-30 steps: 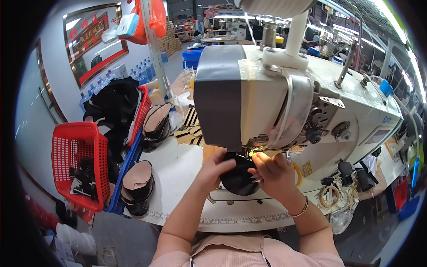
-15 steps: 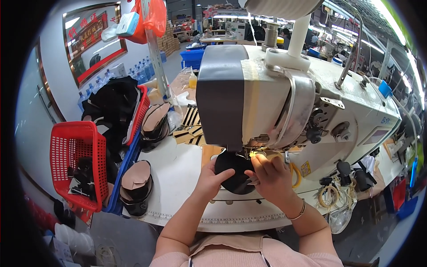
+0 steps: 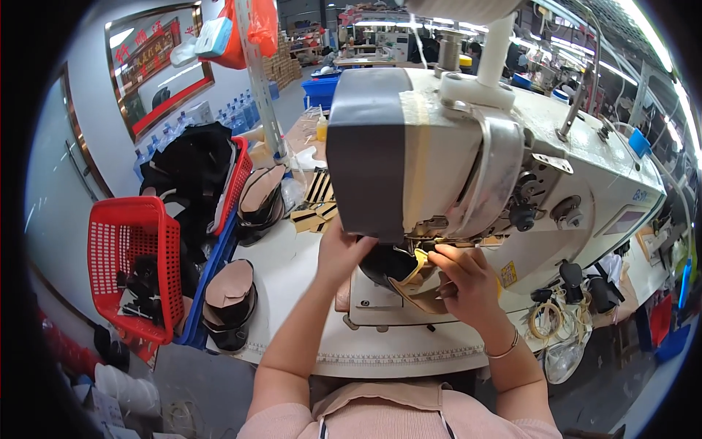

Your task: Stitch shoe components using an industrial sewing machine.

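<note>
Your workpiece (image 3: pixel 382 268): black on one face, tan on the other, with a bright yellow patch where the light falls
Your sewing machine (image 3: pixel 629 172): glossy off-white, with a dark grey front cover (image 3: pixel 365 168) and a cream tape strip (image 3: pixel 417 164) beside it
Your surface (image 3: pixel 296 293): white, small dark ruler marks along its front edge
Stacked pieces at your left (image 3: pixel 229 284): pinkish beige tops, black sides
Strips (image 3: pixel 320 192): black and tan stripes
Basket (image 3: pixel 172 282): bright red, grid-patterned
Tray (image 3: pixel 192 322): blue
Heaped cloth (image 3: pixel 194 161): black
Your sleeves (image 3: pixel 281 422): plain pale pink
Your apron (image 3: pixel 380 397): beige
Your bracelet (image 3: pixel 506 349): gold-toned
</note>
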Demonstrator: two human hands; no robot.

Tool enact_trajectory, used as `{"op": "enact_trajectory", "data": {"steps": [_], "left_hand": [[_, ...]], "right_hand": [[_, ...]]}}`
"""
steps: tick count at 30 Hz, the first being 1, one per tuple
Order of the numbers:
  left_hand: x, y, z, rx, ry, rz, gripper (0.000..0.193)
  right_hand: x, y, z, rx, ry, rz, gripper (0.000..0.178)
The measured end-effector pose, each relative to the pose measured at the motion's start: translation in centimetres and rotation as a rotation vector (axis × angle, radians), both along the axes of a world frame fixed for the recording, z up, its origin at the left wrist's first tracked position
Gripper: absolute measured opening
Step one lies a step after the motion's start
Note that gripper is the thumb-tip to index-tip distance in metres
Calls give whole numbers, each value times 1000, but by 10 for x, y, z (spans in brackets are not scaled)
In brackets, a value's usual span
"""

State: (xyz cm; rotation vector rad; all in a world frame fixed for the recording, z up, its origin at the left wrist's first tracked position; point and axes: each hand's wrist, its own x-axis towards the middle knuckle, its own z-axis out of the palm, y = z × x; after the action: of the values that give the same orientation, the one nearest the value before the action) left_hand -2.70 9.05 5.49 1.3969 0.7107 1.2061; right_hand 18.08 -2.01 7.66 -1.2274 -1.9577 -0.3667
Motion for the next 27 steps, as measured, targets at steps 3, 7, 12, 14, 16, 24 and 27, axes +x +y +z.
{"op": "enact_trajectory", "data": {"steps": [3,7,12,14,16,24,27], "left_hand": [[16,-42,-10,938,297,379,38],[29,-53,-16,1067,589,479,40],[19,-45,-11,1219,542,438,32],[19,-49,-10,1224,622,413,33],[19,-53,-9,1225,641,437,30],[20,-45,-7,1184,597,431,29],[21,-41,-7,1137,594,390,23]], "right_hand": [[-4,0,-3,38,-61,-70,54],[-12,-3,-1,80,-105,-88,51],[-18,-8,5,72,-139,-147,46],[-17,-8,6,61,-109,-144,43],[-17,-6,6,73,-128,-141,42],[-21,-2,1,66,-67,-144,47],[-18,-1,-1,84,-57,-146,43]]}}
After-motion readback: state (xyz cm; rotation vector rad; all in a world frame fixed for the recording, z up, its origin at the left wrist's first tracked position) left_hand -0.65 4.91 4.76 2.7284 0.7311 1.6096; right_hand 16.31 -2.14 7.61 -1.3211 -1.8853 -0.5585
